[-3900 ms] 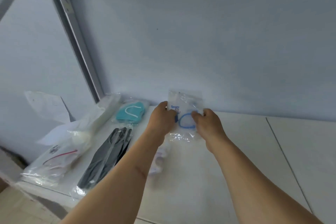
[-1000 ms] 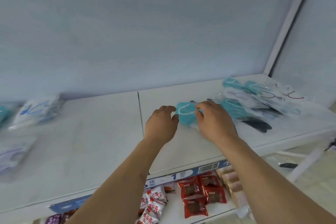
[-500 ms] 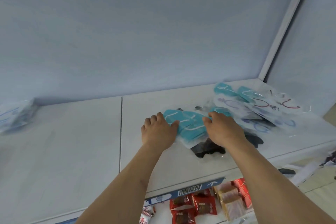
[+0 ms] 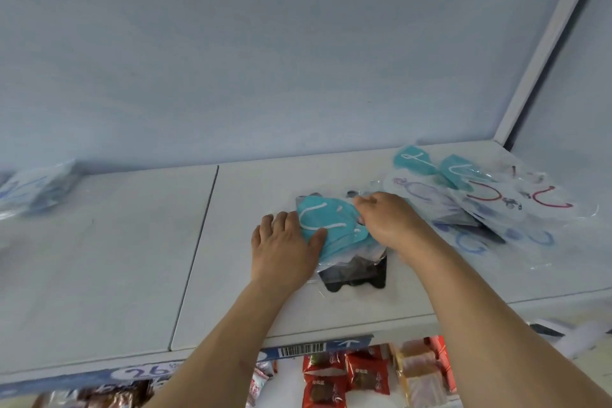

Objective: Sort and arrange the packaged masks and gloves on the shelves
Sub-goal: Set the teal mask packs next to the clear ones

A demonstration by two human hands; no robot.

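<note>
Both my hands are on a teal mask packet (image 4: 326, 225) that lies on the white shelf (image 4: 132, 258), a little right of the seam between its two panels. My left hand (image 4: 284, 248) rests flat along the packet's left edge, fingers nearly straight and thumb laid over the teal. My right hand (image 4: 387, 220) is curled at the packet's upper right corner, fingers bent down onto the plastic as if pinching it, though I cannot tell for sure that they grip it. Under the packet, towards me, a packet of black gloves (image 4: 359, 275) sticks out. To the right lies a loose heap of packets (image 4: 480, 199), teal and white, overlapping each other. At the far left another packet (image 4: 36, 189) is blurred. Red snack packs (image 4: 344, 378) sit on the shelf below.
</note>
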